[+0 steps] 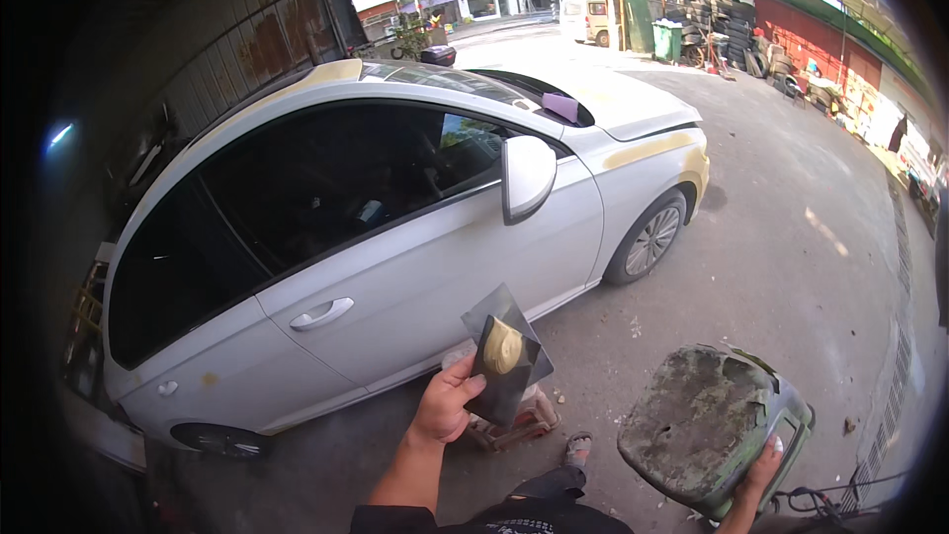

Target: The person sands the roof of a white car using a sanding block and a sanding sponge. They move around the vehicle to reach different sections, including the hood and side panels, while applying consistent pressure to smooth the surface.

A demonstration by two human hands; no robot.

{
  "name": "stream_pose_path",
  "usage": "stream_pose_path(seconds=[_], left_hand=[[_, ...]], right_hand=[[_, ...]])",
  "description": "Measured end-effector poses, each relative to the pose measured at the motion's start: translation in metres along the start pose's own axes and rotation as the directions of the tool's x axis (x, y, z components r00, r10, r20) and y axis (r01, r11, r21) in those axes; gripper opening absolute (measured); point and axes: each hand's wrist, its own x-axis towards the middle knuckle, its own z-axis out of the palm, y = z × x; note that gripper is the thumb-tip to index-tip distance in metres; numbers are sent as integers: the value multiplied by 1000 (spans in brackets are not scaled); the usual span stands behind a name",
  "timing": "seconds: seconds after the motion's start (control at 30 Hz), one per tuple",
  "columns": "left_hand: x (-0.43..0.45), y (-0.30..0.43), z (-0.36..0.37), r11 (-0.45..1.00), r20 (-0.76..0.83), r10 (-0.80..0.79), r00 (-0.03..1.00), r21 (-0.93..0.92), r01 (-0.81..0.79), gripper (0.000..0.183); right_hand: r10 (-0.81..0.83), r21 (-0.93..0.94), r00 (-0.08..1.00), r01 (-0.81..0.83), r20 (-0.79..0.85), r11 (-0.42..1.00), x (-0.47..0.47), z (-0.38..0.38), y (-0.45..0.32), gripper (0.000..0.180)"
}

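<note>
In my left hand (443,402) is a thin dark mixing plate (508,305), tilted in front of the white car (437,252). A rounded lump of yellowish body filler (503,347) sits on a darker flat piece, probably a spreader (485,337), against that plate. My thumb presses on its near edge. Over to the right, my right hand (760,469) grips the side opening of a worn green plastic stool (697,423). Its top is crusted and peeling, and it leans at an angle. Some of my right fingers are hidden behind its side.
Below the plate stands a small reddish stool (523,419), partly hidden. The car's side mirror (529,179) juts out, and yellowish patches mark its front fender (649,150). A drain grate (893,378) runs along the right. Stacked tyres (734,33) and a green bin (667,41) stand farther off.
</note>
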Motion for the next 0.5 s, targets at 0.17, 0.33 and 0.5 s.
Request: stream_pose_path(seconds=[0.17,0.33,0.5], left_hand=[[98,-14,44,998,125,-51,991,-28,54,48],[194,-20,95,992,146,-103,984,89,91,45],[324,-64,180,990,200,-122,972,92,106,44]], right_hand=[[-20,52,998,22,-56,998,104,-25,-17,42],[88,10,984,-88,-154,996,185,1,-41,43],[149,-23,977,-155,-154,988,314,30,-57,45]])
